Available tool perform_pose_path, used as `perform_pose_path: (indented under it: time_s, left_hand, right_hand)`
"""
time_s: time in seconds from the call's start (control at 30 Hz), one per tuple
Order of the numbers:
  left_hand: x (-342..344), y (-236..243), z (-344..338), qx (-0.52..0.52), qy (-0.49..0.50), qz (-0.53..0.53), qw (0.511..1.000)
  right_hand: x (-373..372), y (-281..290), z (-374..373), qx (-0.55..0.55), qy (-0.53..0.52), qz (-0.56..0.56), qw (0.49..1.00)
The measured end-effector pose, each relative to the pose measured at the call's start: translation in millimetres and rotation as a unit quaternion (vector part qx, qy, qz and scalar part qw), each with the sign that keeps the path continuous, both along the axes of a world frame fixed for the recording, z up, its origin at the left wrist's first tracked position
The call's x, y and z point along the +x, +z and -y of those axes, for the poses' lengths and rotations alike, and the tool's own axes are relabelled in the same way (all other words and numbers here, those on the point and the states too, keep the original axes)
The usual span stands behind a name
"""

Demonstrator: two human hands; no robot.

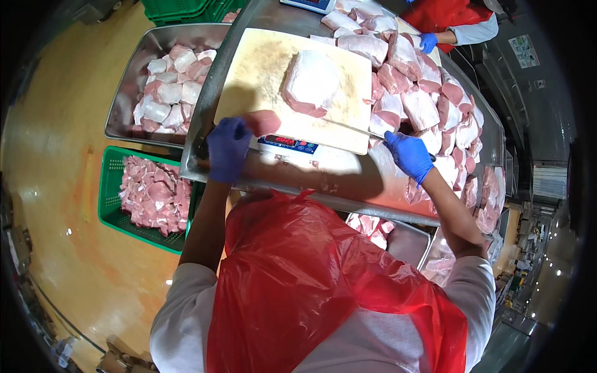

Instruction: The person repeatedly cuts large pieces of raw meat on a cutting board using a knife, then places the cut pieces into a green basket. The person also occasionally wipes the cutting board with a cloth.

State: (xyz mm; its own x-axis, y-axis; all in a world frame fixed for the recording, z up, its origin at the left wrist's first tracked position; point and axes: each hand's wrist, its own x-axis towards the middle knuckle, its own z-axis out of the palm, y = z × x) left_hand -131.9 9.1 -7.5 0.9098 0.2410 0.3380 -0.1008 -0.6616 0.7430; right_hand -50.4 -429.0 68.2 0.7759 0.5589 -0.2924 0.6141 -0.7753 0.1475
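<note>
My left hand (229,148), in a blue glove, is closed on the edge of a thin slice of raw meat (263,122) at the near left corner of a pale cutting board (249,68). Gripped in my blue-gloved right hand (408,155) is a knife (354,127), its thin blade pointing left across the board's near right part. A large block of raw meat (313,81), with a white fat layer on top, lies mid-board, apart from both hands. Under the board's near edge shows a digital scale (287,144) with a lit red display.
Many meat blocks (418,112) are heaped on the metal table (280,168) at right. To the left stand a metal tub (118,118) of meat pieces and a green crate (111,186) of slices. A co-worker's gloved hand (428,42) is at the far right.
</note>
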Motion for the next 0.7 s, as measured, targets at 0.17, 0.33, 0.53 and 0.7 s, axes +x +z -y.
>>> perform_pose_path:
  time_s: [0.17, 0.33, 0.53, 0.7]
  left_hand:
    - [-8.7, 15.5, -38.4, 0.066, 0.109, 0.057, 0.99]
    - [-85.5, -29.8, -183.0, 0.049, 0.227, -0.147, 0.961]
    - [-87.9, -55.3, -214.1, 0.269, 0.106, -0.269, 0.919]
    - [95.3, 13.3, -17.2, -0.047, -0.13, 0.114, 0.984]
  right_hand:
    - [-20.7, -10.4, -120.5, 0.274, -0.026, 0.039, 0.961]
    - [-21.8, -27.2, -112.2, 0.474, -0.202, 0.019, 0.857]
    - [-15.7, -22.2, -65.4, 0.483, -0.345, -0.022, 0.805]
    - [2.9, -5.7, -97.9, 0.536, -0.287, 0.018, 0.794]
